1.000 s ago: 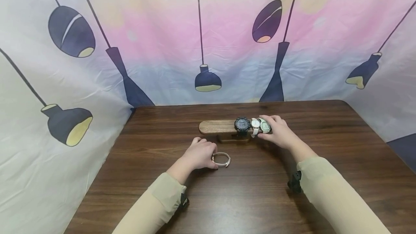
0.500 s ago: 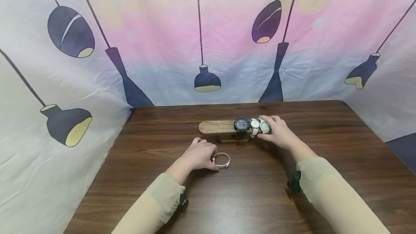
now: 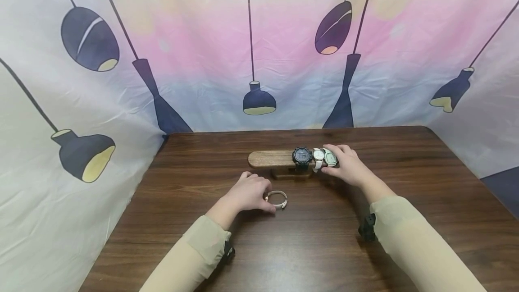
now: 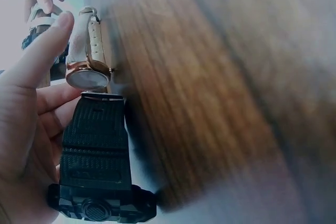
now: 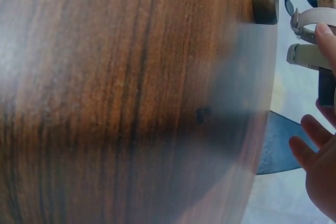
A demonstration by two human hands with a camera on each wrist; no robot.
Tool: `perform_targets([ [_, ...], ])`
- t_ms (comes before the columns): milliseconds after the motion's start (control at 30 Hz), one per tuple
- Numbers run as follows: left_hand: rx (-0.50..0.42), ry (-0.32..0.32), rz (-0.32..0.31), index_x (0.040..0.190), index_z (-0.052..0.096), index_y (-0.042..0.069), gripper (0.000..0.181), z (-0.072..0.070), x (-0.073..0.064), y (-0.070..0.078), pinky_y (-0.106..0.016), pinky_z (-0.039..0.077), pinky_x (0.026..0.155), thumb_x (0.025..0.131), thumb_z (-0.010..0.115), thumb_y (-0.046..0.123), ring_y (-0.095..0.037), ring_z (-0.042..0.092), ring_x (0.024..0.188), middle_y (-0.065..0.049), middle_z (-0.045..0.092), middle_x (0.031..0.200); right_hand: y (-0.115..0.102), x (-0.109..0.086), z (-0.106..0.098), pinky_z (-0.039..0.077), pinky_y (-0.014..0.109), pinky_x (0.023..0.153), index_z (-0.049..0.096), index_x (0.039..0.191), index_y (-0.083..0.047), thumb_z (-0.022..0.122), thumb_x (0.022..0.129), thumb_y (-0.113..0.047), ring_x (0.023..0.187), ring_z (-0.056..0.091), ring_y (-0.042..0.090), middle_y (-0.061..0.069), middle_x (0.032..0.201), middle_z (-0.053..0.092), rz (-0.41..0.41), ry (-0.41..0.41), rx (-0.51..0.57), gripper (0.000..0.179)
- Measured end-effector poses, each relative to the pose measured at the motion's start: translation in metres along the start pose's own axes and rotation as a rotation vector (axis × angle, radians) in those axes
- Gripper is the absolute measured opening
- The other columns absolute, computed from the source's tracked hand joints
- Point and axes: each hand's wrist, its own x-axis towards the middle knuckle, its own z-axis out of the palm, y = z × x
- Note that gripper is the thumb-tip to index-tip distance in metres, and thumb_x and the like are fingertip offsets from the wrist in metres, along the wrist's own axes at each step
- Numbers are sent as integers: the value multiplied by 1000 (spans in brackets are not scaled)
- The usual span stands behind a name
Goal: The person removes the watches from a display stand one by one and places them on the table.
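On the table my left hand (image 3: 248, 193) curls around the left side of a white-strapped watch (image 3: 284, 203), thumb in front. In the left wrist view this watch (image 4: 80, 40) stands on its side with a rose-gold case, beside the thumb. A black watch (image 4: 96, 145) with a textured strap sits close to the palm; the head view hides it. My right hand (image 3: 348, 164) grips a pale green watch (image 3: 330, 158) at the right end of a wooden watch stand (image 3: 268, 158). Its strap (image 5: 308, 55) shows under a fingertip in the right wrist view.
A black watch (image 3: 302, 156) and a second white-strapped watch (image 3: 318, 154) sit on the stand, left of the green one. The dark wooden table (image 3: 308, 247) ends at the back against a fabric backdrop (image 3: 211, 98) printed with lamps.
My left thumb has slid slightly right along the near side of the white-strapped watch. The right hand and the watches on the stand hold their places.
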Motion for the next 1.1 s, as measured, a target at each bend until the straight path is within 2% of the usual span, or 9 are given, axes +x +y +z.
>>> perform_targets([
  [200,-23,22,0,84,62,21,44,-1,2,-2,-35,33,81,67,73,60,-10,46,72,14,49,67,1,0,0,36,61,89,37,143,-13,71,83,-36,119,32,49,27,133,35,-10,4,-13,72],
  [333,-15,41,-4,99,65,18,50,-6,3,-2,-36,35,86,71,71,59,-13,53,85,9,61,86,1,0,-1,35,61,89,37,143,-12,71,83,-36,119,31,49,27,133,35,-13,-2,-10,72],
  [467,-21,64,-6,110,65,14,56,-12,3,-1,-38,36,88,74,70,56,-17,55,97,3,64,103,0,1,-2,35,62,90,37,143,-12,71,83,-35,119,31,49,28,133,35,-17,-1,-10,72],
  [733,-52,180,-1,109,66,10,52,-18,9,-7,-38,38,86,76,71,50,-19,57,97,2,65,99,1,1,-2,35,62,90,38,142,-12,72,83,-35,119,32,49,27,132,35,-19,6,-7,72],
  [1100,-126,247,-32,113,64,12,48,-25,12,-14,-40,38,88,79,71,45,-20,54,101,2,64,101,1,1,-1,35,62,89,38,142,-12,71,83,-36,119,32,49,27,133,35,-18,8,-2,72],
])
